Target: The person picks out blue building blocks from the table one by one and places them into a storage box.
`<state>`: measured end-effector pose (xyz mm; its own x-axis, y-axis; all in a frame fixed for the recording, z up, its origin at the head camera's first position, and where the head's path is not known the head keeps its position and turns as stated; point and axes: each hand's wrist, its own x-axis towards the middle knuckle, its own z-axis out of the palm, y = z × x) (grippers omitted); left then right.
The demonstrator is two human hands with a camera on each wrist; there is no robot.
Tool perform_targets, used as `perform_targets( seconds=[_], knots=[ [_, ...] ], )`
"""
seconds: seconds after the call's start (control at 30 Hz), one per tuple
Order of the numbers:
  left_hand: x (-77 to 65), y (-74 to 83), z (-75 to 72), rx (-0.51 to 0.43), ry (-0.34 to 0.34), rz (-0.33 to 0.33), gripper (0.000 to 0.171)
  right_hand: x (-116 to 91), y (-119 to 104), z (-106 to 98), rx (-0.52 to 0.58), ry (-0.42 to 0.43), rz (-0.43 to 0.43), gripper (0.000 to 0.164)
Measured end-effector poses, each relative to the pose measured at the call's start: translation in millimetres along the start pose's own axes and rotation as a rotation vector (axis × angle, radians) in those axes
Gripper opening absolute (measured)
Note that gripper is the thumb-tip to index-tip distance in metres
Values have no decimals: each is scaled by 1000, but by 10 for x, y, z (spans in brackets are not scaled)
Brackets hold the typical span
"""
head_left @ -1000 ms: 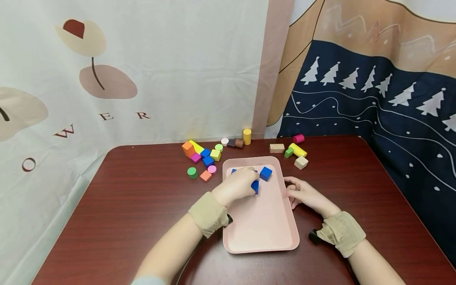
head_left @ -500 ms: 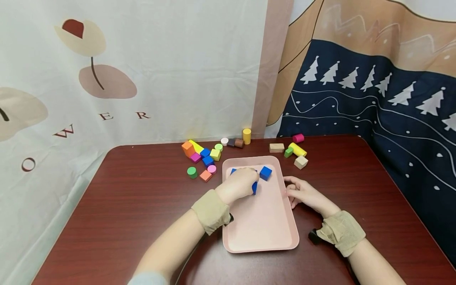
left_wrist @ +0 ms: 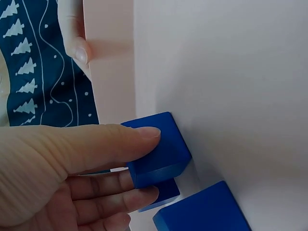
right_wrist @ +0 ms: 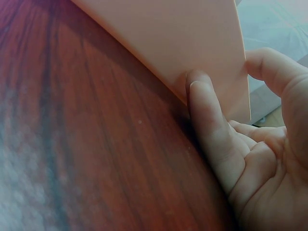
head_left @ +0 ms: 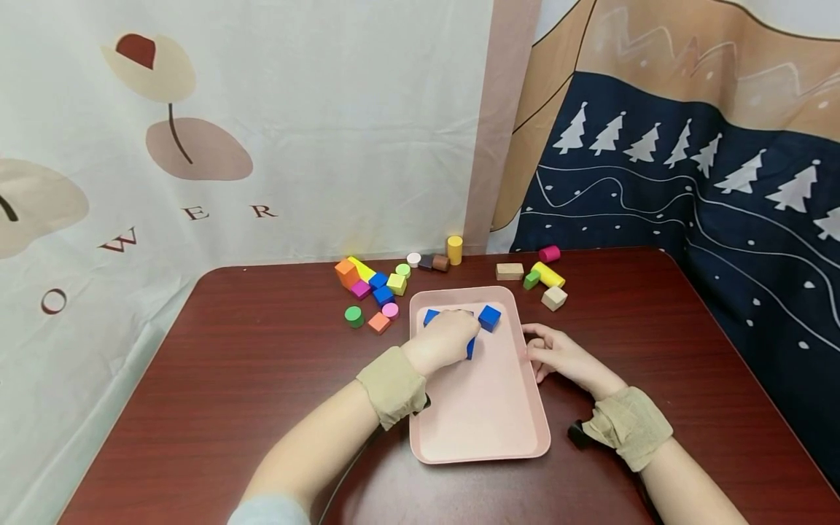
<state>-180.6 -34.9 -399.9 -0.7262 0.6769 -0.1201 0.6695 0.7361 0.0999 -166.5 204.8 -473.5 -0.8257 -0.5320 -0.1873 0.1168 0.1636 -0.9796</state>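
A pink tray (head_left: 482, 423) lies on the table, with several blue blocks near its far end. My left hand (head_left: 448, 339) reaches over it and holds a blue block (left_wrist: 161, 147), the thumb on one face and the fingers behind. Just below that block, the left wrist view has two more: a partly covered blue block (left_wrist: 166, 193) and a larger-looking blue block (left_wrist: 207, 211). In the head view a blue cube (head_left: 488, 318) sits right of the left hand. My right hand (head_left: 564, 359) touches the outside of the tray's right wall with thumb and fingertips, fingers loosely bent.
Left of the tray's far end is a cluster of coloured blocks, including an orange block (head_left: 346, 273) and a green cylinder (head_left: 354, 316). A yellow cylinder (head_left: 455, 250) stands at the back edge. Beyond the tray's right corner lie a yellow cylinder (head_left: 548, 275) and a wooden block (head_left: 554, 298).
My left hand has shifted slightly away from me and to the right, still holding the blue block. More of the blue block to its left now shows. The right hand stays against the tray.
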Motion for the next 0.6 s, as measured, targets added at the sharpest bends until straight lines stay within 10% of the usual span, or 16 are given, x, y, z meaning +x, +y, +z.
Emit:
perform_targets(
  seconds=[0.6],
  knots=[
    [-5,23,-10,-29,-16,-12,7,-2,-10,5,7,8,3,56]
  ],
)
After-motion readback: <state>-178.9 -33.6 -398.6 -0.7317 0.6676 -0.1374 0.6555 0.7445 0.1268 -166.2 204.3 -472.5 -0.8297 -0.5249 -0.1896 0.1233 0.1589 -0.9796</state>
